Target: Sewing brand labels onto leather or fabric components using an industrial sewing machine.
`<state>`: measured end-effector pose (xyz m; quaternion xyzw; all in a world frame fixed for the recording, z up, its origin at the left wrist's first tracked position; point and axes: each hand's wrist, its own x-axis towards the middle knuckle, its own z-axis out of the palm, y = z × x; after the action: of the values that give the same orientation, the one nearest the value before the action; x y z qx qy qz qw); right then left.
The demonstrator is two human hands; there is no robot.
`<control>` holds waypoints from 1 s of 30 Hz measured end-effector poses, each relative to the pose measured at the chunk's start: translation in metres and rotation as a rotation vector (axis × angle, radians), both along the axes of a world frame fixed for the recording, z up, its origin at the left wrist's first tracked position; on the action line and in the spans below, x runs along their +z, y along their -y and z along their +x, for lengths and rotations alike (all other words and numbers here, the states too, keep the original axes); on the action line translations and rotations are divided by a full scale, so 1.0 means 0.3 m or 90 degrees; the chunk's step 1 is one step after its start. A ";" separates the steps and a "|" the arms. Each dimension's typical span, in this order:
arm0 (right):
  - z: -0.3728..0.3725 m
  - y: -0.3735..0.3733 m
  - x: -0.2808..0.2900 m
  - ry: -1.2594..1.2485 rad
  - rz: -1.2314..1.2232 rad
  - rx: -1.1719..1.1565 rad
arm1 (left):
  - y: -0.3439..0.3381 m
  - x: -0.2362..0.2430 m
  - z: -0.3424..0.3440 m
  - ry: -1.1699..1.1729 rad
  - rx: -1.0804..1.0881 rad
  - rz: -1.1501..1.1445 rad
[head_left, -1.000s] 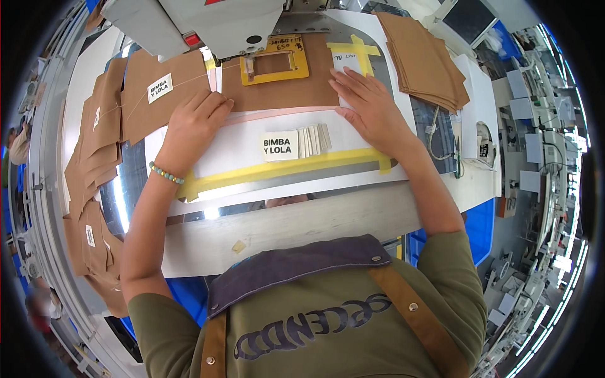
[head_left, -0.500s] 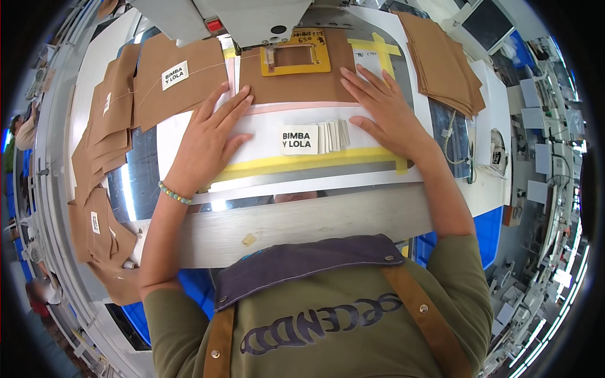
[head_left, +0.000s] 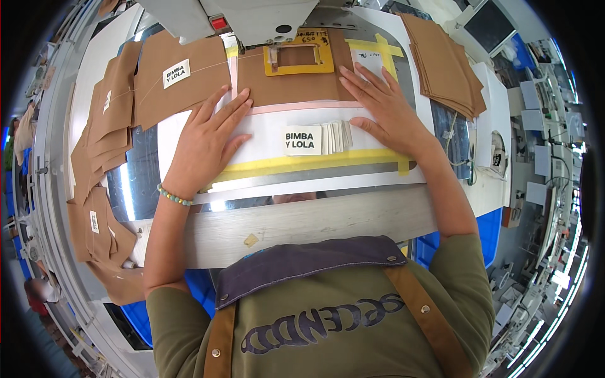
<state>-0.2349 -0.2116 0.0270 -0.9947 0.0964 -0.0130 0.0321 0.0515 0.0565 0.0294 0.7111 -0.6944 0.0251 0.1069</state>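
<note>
Left hand point(head_left: 210, 138) and right hand point(head_left: 392, 116) spread, seemingly empty, flanking the yellow frame point(head_left: 301, 70); I fear uneven pressure skewing the brown panel point(head_left: 296, 89).

Cropped above, the white machine head point(head_left: 259, 20) partly hides the brown panel point(head_left: 296, 89).

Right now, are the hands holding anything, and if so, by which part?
Nothing is gripped. Both hands lie open: the left hand has fingertips at the near left corner of the brown panel, the right hand at its right edge.
</note>
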 end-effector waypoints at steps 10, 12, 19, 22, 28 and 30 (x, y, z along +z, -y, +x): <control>-0.021 0.013 -0.004 0.129 0.109 -0.012 | -0.008 -0.010 0.022 -0.055 -0.031 -0.032; -0.036 0.015 0.004 0.153 0.115 -0.017 | -0.010 -0.020 0.034 -0.069 -0.037 -0.047; -0.055 0.011 0.006 0.124 0.082 0.009 | 0.018 -0.024 0.005 -0.151 0.011 -0.124; -0.050 0.005 -0.007 0.077 0.036 -0.004 | 0.017 -0.023 0.016 -0.087 0.004 -0.015; -0.053 0.012 -0.015 0.084 0.046 0.000 | 0.015 -0.019 0.014 -0.032 0.016 0.017; -0.056 0.017 -0.020 0.087 0.043 -0.001 | 0.017 -0.014 0.007 -0.024 0.017 0.019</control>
<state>-0.2516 -0.2167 0.0210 -0.9897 0.0954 -0.0780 0.0723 0.0535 0.0514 0.0251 0.7222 -0.6830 0.0027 0.1089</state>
